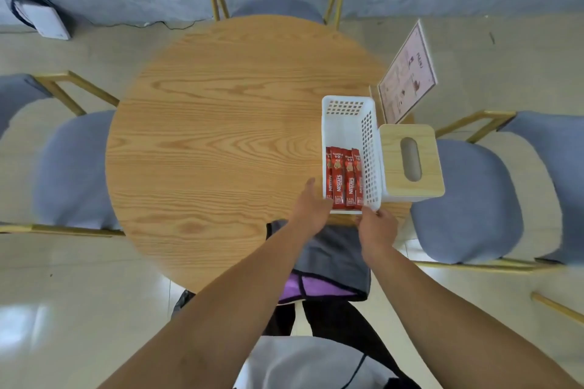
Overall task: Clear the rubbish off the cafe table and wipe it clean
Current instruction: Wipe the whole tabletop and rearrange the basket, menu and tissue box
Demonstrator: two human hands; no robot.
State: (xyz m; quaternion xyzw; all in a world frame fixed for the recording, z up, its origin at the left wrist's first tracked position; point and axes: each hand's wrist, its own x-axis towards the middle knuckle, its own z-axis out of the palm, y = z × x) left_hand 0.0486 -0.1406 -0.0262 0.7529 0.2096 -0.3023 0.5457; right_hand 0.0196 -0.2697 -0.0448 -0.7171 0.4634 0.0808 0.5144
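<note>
Wooden table [221, 136], basket [343, 123] touching both hands' grip

Table: round light-wood cafe table [221, 136], bare grain.
Basket: white perforated plastic basket [344, 123], red coffee sachets [343, 178] inside.
Hands: left hand [311, 207] and right hand [377, 226] at basket's near end.
Beside: wood-lidded tissue box [410, 161], touching basket.

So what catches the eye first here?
The red coffee sachets, standing in a white basket on the right of the round wooden table. Both hands, left and right, are at the basket's near end. Just right of the basket stands a wooden-topped tissue box.
</note>
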